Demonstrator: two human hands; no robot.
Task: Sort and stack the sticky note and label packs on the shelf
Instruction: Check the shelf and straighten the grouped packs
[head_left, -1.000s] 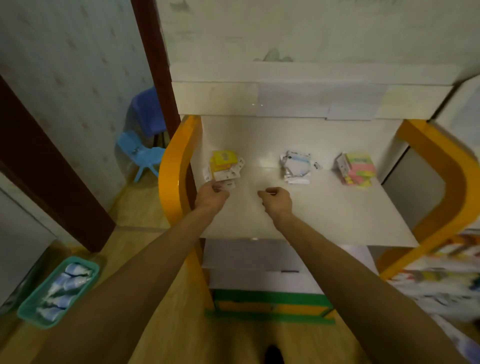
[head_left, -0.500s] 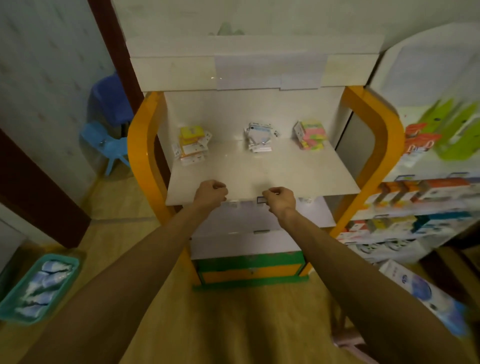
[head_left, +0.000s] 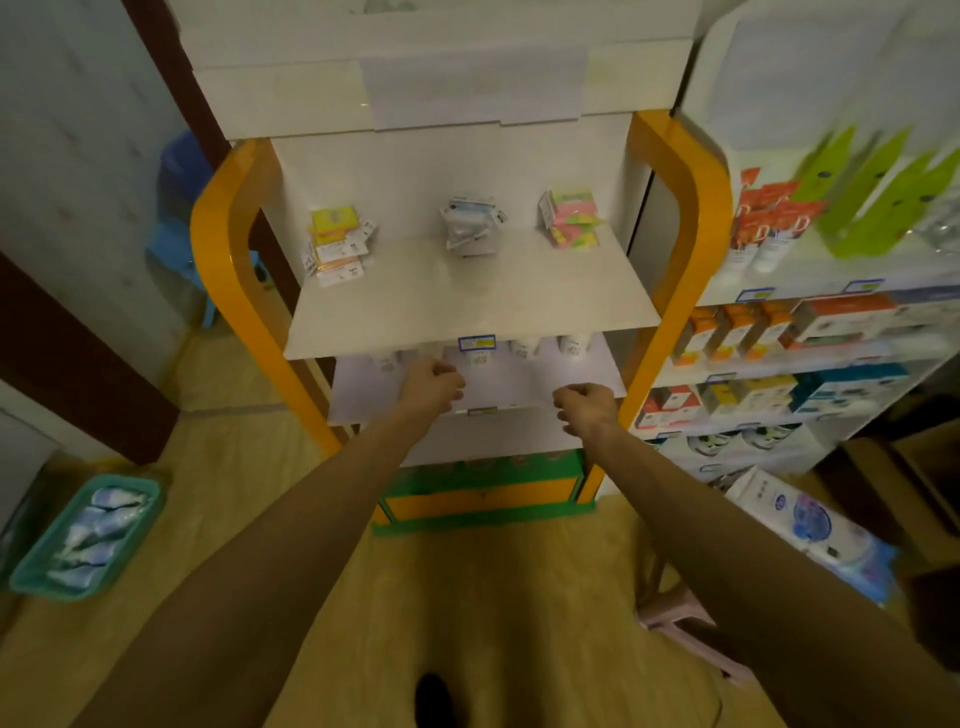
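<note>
Three stacks on shelf: yellow packs far left, white packs middle, pink packs right. Light, probably slick-wrapped; pinch by side edges. Left hand and right hand curled, apparently holding nothing

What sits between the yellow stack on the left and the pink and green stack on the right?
In the head view, a white and blue stack stands on the shelf between the yellow stack and the pink and green stack, apart from both.

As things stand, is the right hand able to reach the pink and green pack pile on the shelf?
Probably yes. The right hand hangs below the shelf's front edge, fingers curled and holding nothing. Bare shelf lies before the pink and green pile at the back right, so nothing blocks it.
</note>
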